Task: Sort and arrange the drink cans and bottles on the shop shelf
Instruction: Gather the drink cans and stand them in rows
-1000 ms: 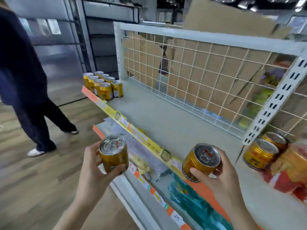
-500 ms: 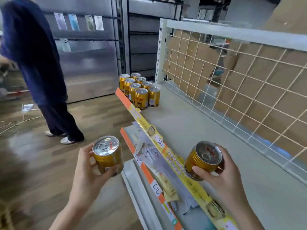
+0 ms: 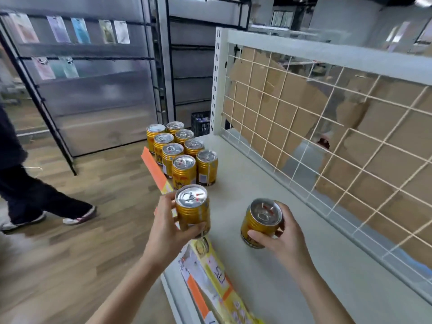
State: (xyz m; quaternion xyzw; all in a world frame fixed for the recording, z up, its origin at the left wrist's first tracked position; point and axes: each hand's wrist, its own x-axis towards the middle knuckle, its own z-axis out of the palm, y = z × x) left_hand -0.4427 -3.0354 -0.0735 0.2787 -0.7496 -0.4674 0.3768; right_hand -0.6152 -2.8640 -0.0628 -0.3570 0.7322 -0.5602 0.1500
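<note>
Gripping one gold can point(image 3: 193, 210) in your left hand point(image 3: 168, 232) and a tilted can point(image 3: 260, 222) in your right hand point(image 3: 284, 235), just short of the stocked cans point(image 3: 184, 150) beyond your grips, you risk toppling that block if either can nudges it.

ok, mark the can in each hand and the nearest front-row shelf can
Left-hand can point(image 3: 192, 208): head view, gold side wall.
Right-hand can point(image 3: 257, 223): head view, ribbed side under the lid.
Nearest shelf can point(image 3: 184, 173): head view, gold side, front row.
</note>
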